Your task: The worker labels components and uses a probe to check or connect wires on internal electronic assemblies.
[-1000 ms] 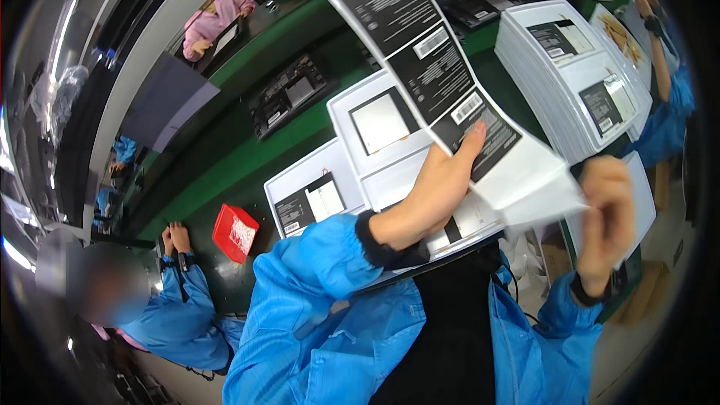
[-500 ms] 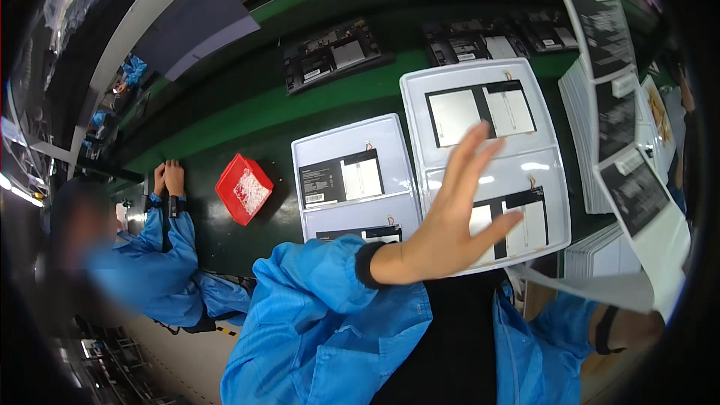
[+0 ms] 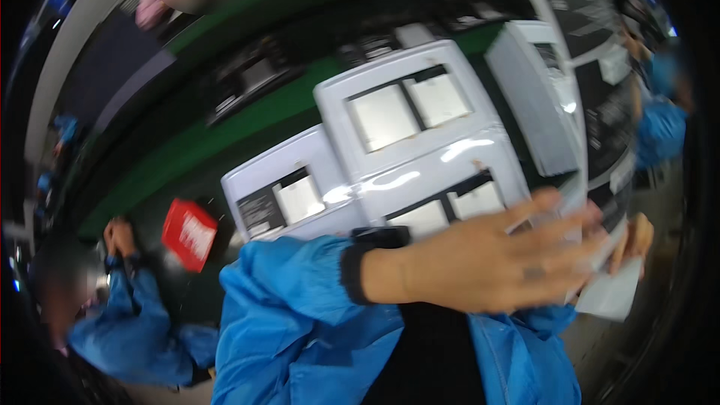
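My left hand (image 3: 480, 262) reaches across to the right, its fingers stretched out and slightly apart, their tips overlapping a strip of black labels (image 3: 600, 105) on white backing. Motion blurs it, and I see nothing in its grip. At the far right my right hand (image 3: 637, 236) grips the strip's lower part, where the pale backing paper (image 3: 611, 292) hangs down. Beyond my left wrist lies a white two-compartment tray (image 3: 336, 109) with a flat black-and-silver battery pack (image 3: 386, 116) in its far compartment. A second pack (image 3: 420, 217) in the near compartment is partly covered by my left hand.
Another white tray (image 3: 234, 180) with a battery pack (image 3: 300, 196) stands left. A red bin (image 3: 174, 229) of small white pieces sits beside it. White trays are stacked (image 3: 525, 105) at the right. Opened devices (image 3: 251, 79) line the green far strip. A co-worker's hands (image 3: 120, 236) rest at left.
My left hand has moved right, from over the tray to the label strip. My right hand has come up at the strip's lower end. The whole view has shifted and blurred.
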{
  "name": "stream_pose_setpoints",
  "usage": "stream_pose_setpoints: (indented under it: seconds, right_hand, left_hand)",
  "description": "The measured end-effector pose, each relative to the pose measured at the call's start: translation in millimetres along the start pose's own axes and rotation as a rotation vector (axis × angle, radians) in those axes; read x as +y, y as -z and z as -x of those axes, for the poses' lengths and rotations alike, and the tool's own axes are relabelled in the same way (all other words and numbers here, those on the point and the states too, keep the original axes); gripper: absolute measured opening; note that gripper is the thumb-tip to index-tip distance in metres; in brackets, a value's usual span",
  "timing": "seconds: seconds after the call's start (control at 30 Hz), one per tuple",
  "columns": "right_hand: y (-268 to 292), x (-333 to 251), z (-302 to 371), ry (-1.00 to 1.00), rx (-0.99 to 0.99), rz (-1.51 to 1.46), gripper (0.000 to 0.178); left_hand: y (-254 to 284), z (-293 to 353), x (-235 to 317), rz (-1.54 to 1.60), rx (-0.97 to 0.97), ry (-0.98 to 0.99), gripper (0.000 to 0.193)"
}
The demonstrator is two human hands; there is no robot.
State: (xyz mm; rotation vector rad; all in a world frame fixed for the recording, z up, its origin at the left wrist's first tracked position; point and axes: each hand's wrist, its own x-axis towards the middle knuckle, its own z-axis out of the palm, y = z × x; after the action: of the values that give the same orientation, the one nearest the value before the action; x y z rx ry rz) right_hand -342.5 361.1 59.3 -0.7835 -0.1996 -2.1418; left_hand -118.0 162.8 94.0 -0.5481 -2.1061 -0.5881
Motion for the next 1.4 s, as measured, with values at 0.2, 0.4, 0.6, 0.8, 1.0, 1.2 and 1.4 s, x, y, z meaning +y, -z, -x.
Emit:
stream_pose_setpoints:
  seconds: [0.2, 0.4, 0.6, 0.8, 1.0, 1.2, 1.4]
  right_hand:
    - [-15, -66, 63, 0.438, 0.144, 0.43, 0.015]
    - [-44, 113, 4, 0.233, 0.713, 1.043, 0.015]
    - [-9, 142, 7, -0.265, 0.311, 1.378, 0.024]
    - [-27, 186, -74, -0.607, -0.701, 1.918, 0.045]
    - [-21, 230, -110, -0.848, -0.705, 1.956, 0.033]
    - [5, 240, -113, -0.899, -0.617, 1.82, 0.015]
    - [65, 235, -129, -0.959, 0.216, 1.68, 0.014]
  left_hand:
    - [-7, 11, -14, -0.067, -0.364, 0.269, 0.062]
    - [3, 18, -6, 1.023, 0.024, 0.813, 0.081]
    - [47, 57, -20, 0.883, 0.387, 1.339, 0.025]
    - [97, 86, -24, 0.259, -0.278, 0.899, 0.032]
    - [130, 84, -39, 0.432, -0.465, 1.243, 0.056]
    - [133, 108, -58, 0.376, -0.288, 0.985, 0.077]
    - [136, 141, -100, -0.29, -0.1, 0.93, 0.044]
